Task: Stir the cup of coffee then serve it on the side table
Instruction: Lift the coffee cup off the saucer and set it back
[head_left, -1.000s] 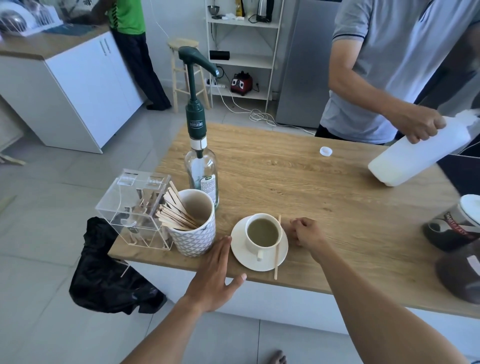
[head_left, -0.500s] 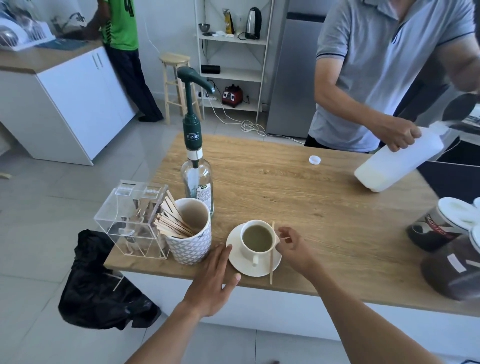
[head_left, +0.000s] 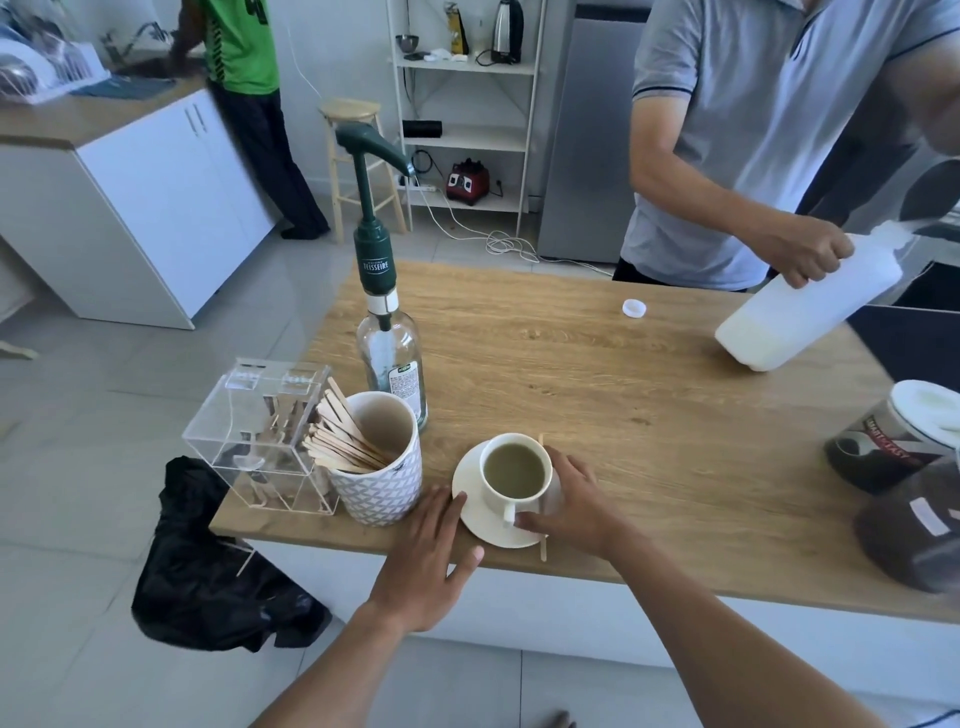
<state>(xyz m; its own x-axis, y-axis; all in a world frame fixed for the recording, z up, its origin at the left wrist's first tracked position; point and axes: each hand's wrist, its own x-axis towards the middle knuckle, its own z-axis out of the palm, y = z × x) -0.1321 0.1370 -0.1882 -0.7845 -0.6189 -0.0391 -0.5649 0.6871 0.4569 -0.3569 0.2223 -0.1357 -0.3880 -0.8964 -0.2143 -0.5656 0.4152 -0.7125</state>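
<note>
- The coffee cup sits on its saucer, near the worktop front edge.
- Right hand wraps cup and saucer, its grip closing; left hand lies flat, fingers apart, beside the saucer.
- Serving seems to be starting; next, lift level.

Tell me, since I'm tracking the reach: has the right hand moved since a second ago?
Yes. The right hand has come in from the bare counter beside the saucer and now lies over the saucer's right side, against the cup.
</note>
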